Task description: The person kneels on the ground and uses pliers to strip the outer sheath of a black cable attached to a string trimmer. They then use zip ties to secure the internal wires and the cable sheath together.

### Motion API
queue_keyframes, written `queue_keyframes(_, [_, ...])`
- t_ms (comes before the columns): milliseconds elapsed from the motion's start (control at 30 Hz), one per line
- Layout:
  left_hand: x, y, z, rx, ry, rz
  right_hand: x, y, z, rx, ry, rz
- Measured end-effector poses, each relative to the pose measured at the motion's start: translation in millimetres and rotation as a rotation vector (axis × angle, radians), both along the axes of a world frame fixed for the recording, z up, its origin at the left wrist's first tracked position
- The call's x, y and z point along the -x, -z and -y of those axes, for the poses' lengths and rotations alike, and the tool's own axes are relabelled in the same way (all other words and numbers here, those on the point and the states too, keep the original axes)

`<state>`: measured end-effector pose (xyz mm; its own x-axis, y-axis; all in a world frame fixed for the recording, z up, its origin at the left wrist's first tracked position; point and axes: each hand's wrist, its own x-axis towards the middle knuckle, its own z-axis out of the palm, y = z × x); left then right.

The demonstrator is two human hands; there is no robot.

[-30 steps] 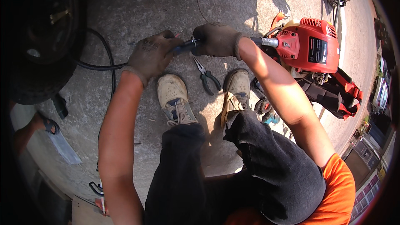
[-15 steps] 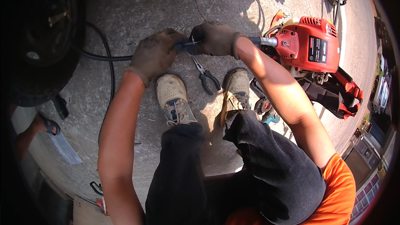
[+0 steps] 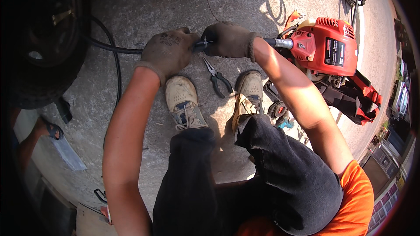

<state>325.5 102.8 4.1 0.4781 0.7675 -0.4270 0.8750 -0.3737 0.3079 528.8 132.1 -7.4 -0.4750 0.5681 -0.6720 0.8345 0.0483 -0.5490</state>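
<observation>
Both gloved hands are tight on the shaft (image 3: pixel 199 46) now. The left hand (image 3: pixel 168 52) is curled shut around the black hose end; a second ago it sat a little further out, and it has slid in until it almost touches the right hand (image 3: pixel 229 39). The right is fisted around the shaft just ahead of the metal collar (image 3: pixel 282 43), barely moved. So the gap at the joint has closed, which looks like the two parts being pushed together. The red engine (image 3: pixel 326 50) lies where it was, right of the feet. Pliers (image 3: pixel 217 78) lie untouched between the shoes (image 3: pixel 183 100), hose (image 3: pixel 111 48) trailing left toward the tyre (image 3: pixel 48 39).
</observation>
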Motion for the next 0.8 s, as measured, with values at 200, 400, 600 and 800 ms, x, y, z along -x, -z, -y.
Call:
queue_keyframes(200, [7.6, 0.4, 3.8, -0.137, 0.128, 0.089, 1.0, 9.7, -1.9, -0.026, 0.074, -0.091])
queue_keyframes(400, [3.8, 10.9, 7.2, -0.139, 0.1, 0.035, -12.1, 29.5, -18.4, 0.142, 0.187, -0.296])
queue_keyframes(600, [14.5, 18.7, 12.1, -0.242, 0.142, 0.039, 0.9, 28.9, -1.4, -0.21, 0.115, -0.158])
queue_keyframes(800, [-7.8, -4.4, -0.7, -0.018, 0.014, -0.099, 1.8, 23.6, -7.9, -0.166, 0.087, -0.115])
